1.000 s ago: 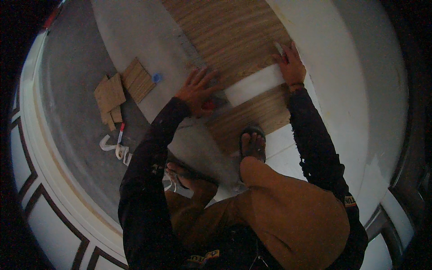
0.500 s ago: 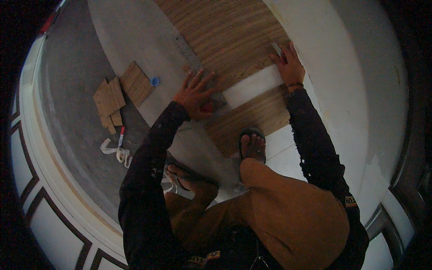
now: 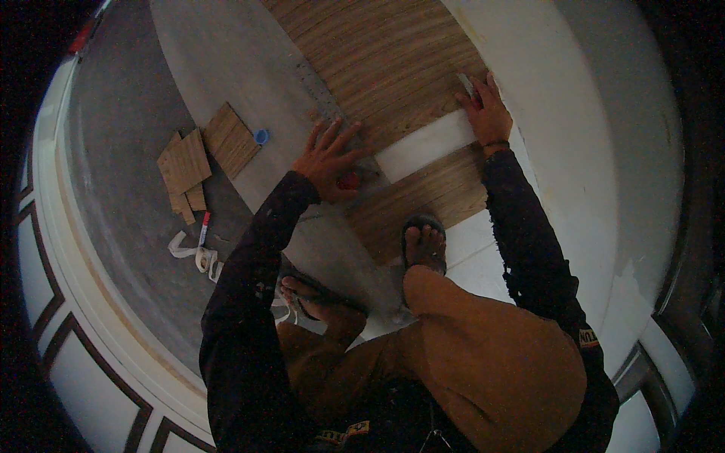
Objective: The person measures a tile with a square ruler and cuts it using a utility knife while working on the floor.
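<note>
My left hand [image 3: 328, 162] lies spread, fingers apart, on a grey board [image 3: 268, 174] beside the wood-grain planks; a red object [image 3: 347, 181] shows under its thumb side, partly hidden. My right hand [image 3: 489, 113] has curled fingers round a small metal tool [image 3: 466, 84] with some red on it, at the right edge of the upper plank [image 3: 377, 60], against the wall. Between this plank and the lower plank [image 3: 415, 192] lies a short white strip [image 3: 423, 143]. I cannot make out the tool's exact kind.
Left of the board, cut plank pieces [image 3: 181, 166], a blue cap [image 3: 261, 136], a red-and-white marker [image 3: 204, 225] and white tape [image 3: 204, 260] lie about. My sandalled feet [image 3: 423, 238] are below my hands. A white wall [image 3: 574, 151] runs along the right, a panelled border [image 3: 83, 362] along the left.
Since a second ago my left hand has shifted slightly toward me, and my right hand has edged a little left, still on the tool. Little else differs.
</note>
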Available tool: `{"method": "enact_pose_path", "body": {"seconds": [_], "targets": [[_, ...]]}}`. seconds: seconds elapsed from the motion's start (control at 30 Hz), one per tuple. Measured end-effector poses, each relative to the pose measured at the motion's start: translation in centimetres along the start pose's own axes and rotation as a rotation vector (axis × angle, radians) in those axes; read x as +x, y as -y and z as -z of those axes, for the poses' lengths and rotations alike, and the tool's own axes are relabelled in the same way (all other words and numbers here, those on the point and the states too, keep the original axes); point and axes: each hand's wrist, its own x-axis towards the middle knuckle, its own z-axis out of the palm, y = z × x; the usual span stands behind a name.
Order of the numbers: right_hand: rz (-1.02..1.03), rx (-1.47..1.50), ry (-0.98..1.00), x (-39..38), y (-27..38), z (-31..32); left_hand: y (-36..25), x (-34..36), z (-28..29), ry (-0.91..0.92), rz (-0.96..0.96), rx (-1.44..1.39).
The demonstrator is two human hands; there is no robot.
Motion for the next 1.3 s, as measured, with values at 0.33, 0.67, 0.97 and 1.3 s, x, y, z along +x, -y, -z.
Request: {"method": "enact_pose_path", "body": {"seconds": [0.33, 0.67, 0.97, 1.3], "targets": [[0.002, 0.022, 0.006, 0.0, -0.2, 0.0, 0.0, -0.2, 0.2, 0.043, 0.02, 0.03], [-0.013, -0.003, 0.007, 0.1, -0.1, -0.1, 0.0, -0.4, -0.8, -0.011, 0.018, 0.069], [0.026, -0.004, -0.034, 0.0, 0.0, -0.1, -0.9, -1.0, -1.0, -0.057, 0.087, 0.076], [-0.006, -0.021, 0.054, 0.1, -0.5, -0.1, -4.0, -4.1, -4.8, -0.161, 0.324, 0.062]]}}
